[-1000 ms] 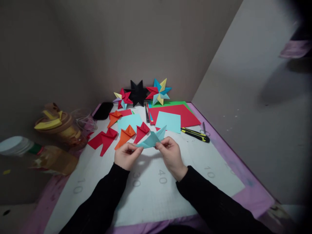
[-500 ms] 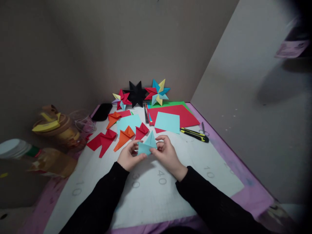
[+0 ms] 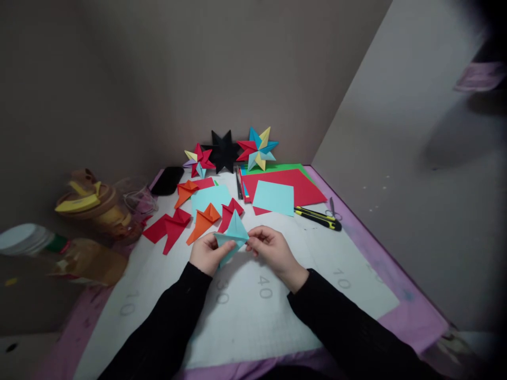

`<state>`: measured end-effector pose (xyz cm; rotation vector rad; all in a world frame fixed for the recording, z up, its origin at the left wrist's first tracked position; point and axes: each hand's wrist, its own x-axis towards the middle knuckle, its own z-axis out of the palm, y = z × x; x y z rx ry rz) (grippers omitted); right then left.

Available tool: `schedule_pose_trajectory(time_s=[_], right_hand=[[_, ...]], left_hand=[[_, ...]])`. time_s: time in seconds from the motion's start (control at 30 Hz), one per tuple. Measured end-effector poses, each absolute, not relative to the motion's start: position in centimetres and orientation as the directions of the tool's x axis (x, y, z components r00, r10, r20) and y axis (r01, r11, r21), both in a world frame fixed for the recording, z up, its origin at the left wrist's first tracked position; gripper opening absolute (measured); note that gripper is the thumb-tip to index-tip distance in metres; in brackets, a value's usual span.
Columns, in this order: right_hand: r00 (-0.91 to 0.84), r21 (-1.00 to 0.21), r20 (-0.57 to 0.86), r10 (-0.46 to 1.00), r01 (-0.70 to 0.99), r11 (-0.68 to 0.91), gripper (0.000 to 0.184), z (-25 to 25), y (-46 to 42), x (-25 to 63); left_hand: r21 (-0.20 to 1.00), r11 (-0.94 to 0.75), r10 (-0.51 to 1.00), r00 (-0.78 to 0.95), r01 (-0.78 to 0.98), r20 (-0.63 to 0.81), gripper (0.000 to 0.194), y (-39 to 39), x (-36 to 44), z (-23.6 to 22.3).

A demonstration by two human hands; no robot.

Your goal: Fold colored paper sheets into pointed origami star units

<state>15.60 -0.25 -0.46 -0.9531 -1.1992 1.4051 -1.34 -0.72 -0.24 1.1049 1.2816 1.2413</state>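
Observation:
A folded light-blue paper piece (image 3: pixel 233 232) is held just above the white cutting mat (image 3: pixel 253 306). My left hand (image 3: pixel 206 254) pinches its lower left corner, and my right hand (image 3: pixel 273 251) pinches its right edge. The piece points upward like a narrow triangle. Just beyond it lie several folded red and orange paper units (image 3: pixel 202 219) and two flat light-blue squares (image 3: pixel 274 198).
Three finished paper stars (image 3: pixel 257 148) lean against the back wall. Red and green sheets (image 3: pixel 289 184) lie at the back right, with a yellow-black utility knife (image 3: pixel 317 217) and small scissors (image 3: pixel 331 208) beside them. A black object (image 3: pixel 167 180), jars and bags (image 3: pixel 91 211) crowd the left.
The blue piece was spread wide between both hands; it has been folded together into a narrow upright point, and the hands have come closer.

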Motion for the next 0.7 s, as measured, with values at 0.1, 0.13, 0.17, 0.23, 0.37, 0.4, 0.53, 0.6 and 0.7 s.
schedule_pose_trajectory(time_s=[0.1,0.13,0.17,0.23,0.37,0.4,0.53,0.6,0.7], right_hand=[[-0.164,-0.983,0.027,0.986,-0.182,-0.003,0.020,-0.57,-0.30,15.66],[-0.164,-0.983,0.024,0.986,-0.181,-0.007,0.020,-0.62,-0.29,15.70],[-0.166,-0.983,0.020,0.986,-0.184,-0.010,0.020,-0.68,-0.26,15.73],[-0.169,-0.981,0.015,0.985,-0.191,-0.018,0.021,-0.77,-0.19,15.78],[-0.173,-0.985,0.000,0.985,-0.170,-0.030,0.022,-0.78,-0.19,15.77],[-0.174,-0.988,0.006,0.985,-0.150,-0.021,0.023,-0.78,-0.22,15.74],[-0.162,-0.996,0.054,0.985,-0.084,0.040,0.026,-0.87,-0.29,15.64],[-0.119,-0.995,0.038,0.992,-0.100,0.026,0.028,-0.91,-0.22,15.74],[-0.068,-0.992,0.030,0.997,-0.127,0.022,0.027,-0.82,-0.06,16.06]], left_hand=[[1.000,0.013,0.998,-0.069,0.006,-0.013,0.028,-0.98,-1.07,0.09],[1.000,0.010,0.998,-0.064,0.008,-0.009,0.027,-1.03,-1.03,0.21],[1.000,0.012,0.998,-0.057,0.004,-0.011,0.027,-1.07,-1.00,0.30],[1.000,0.024,0.999,-0.042,-0.009,-0.024,0.027,-1.09,-0.99,0.38],[0.999,0.045,0.998,-0.031,-0.025,-0.046,0.029,-1.06,-0.94,0.30],[0.999,0.047,0.998,-0.030,-0.020,-0.047,0.029,-1.07,-0.89,0.29],[0.998,0.065,0.997,-0.032,-0.018,-0.066,0.030,-1.19,-0.63,0.44],[0.995,0.084,0.995,-0.046,-0.044,-0.086,0.030,-1.24,-0.57,0.52],[0.992,0.113,0.991,-0.064,-0.063,-0.117,0.030,-1.22,-0.66,0.45]])
